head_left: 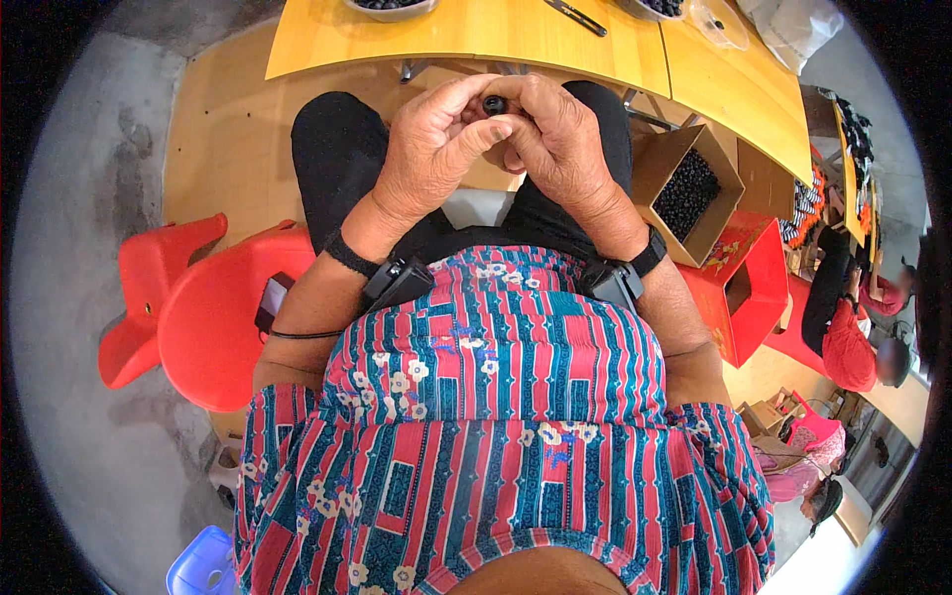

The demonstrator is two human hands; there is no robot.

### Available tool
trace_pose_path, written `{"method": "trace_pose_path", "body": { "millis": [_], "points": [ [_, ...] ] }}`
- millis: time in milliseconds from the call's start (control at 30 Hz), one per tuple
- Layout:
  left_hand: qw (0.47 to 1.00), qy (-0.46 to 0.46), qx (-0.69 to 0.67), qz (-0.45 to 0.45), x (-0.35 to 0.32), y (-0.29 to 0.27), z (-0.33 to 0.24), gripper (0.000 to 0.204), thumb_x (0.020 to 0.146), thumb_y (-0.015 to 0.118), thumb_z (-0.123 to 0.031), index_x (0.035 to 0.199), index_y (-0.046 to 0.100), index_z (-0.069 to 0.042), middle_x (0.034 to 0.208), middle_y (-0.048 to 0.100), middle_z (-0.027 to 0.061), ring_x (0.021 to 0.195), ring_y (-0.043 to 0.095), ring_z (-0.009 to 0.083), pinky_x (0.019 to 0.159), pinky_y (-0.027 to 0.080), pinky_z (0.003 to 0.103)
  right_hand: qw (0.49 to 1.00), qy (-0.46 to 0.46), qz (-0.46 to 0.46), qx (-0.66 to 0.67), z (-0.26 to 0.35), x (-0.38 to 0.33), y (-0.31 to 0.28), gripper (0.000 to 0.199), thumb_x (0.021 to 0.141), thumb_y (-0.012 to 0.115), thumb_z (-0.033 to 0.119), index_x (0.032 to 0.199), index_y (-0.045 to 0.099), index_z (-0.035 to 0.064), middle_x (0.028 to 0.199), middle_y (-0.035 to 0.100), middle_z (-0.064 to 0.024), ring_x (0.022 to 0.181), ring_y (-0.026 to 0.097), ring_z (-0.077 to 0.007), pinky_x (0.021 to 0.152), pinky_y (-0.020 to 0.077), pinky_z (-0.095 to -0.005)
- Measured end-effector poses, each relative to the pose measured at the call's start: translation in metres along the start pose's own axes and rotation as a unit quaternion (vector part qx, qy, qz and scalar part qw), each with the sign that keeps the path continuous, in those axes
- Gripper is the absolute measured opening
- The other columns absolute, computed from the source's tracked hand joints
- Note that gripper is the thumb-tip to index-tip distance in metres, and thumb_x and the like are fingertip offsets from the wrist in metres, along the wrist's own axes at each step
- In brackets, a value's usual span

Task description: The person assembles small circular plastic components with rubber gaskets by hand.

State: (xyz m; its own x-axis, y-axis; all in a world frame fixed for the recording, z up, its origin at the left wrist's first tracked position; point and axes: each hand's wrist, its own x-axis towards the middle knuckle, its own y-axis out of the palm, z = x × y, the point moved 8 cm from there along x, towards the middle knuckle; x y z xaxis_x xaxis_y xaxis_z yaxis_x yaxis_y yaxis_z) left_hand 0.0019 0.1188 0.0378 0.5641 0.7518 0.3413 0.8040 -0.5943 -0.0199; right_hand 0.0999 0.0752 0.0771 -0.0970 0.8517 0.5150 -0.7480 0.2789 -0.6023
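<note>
Both hands meet above the lap, near the yellow table point(476, 40). Left hand point(431, 149) and right hand point(560, 139) pinch a small black ring point(495, 104) between pressed-together fingertips.

red-and-teal striped floral shirt point(496, 416), red chair point(213, 327), yellow table point(476, 35), small black part point(495, 104)

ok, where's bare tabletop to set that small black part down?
The yellow table is bare in its middle stretch, between the bowl at the far left and the dark tool. Right of the tool it is crowded: another bowl and a clear bag. Both hands, left hand and right hand, pinch the small black part above the lap.
</note>
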Motion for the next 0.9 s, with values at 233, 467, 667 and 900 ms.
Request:
{"method": "trace_pose_path", "body": {
  "millis": [233,467,667,900],
  "points": [
    [0.998,0.043,0.030,-0.018,0.001,-0.002,-0.007,0.040,0.082,0.065,-0.021,0.112,0.054,0.003,0.080,0.058,0.0065,0.070,0.057,0.0097,0.062,0.048,0.022,1.000,-0.013,-0.013,-0.001,0.002,0.002,-0.002,0.023,0.075,0.062,0.010,0.096,0.055,0.0055,0.074,0.053,-0.0108,0.070,0.055,-0.0284,0.062,0.0458,-0.0341],
    [0.988,0.010,-0.153,0.005,0.005,0.008,-0.016,0.041,0.081,0.063,-0.005,0.119,0.048,0.004,0.087,0.057,0.0048,0.074,0.058,0.0078,0.067,0.051,0.019,0.912,0.198,-0.004,0.359,-0.018,-0.004,0.006,0.017,0.087,0.052,0.011,0.098,0.056,-0.0014,0.070,0.052,-0.0005,0.057,0.052,-0.0095,0.051,0.0444,-0.0231],
    [0.997,0.008,-0.051,-0.064,0.008,0.000,-0.003,0.030,0.079,0.063,0.000,0.109,0.058,0.000,0.083,0.060,0.0020,0.074,0.058,0.0069,0.066,0.049,0.020,0.737,0.279,-0.006,0.616,-0.035,-0.018,0.024,0.026,0.088,0.056,0.024,0.097,0.057,-0.0010,0.069,0.047,-0.0009,0.056,0.039,-0.0077,0.050,0.0384,-0.0235],
    [0.995,-0.023,-0.011,-0.094,0.006,-0.005,0.007,0.020,0.076,0.066,-0.001,0.096,0.065,-0.005,0.080,0.061,0.0016,0.070,0.056,0.0064,0.064,0.048,0.020,0.642,0.352,-0.014,0.681,-0.044,-0.025,0.037,0.024,0.088,0.057,0.026,0.088,0.055,0.0025,0.070,0.046,-0.0001,0.056,0.038,-0.0080,0.053,0.0392,-0.0255]
  ]
}}
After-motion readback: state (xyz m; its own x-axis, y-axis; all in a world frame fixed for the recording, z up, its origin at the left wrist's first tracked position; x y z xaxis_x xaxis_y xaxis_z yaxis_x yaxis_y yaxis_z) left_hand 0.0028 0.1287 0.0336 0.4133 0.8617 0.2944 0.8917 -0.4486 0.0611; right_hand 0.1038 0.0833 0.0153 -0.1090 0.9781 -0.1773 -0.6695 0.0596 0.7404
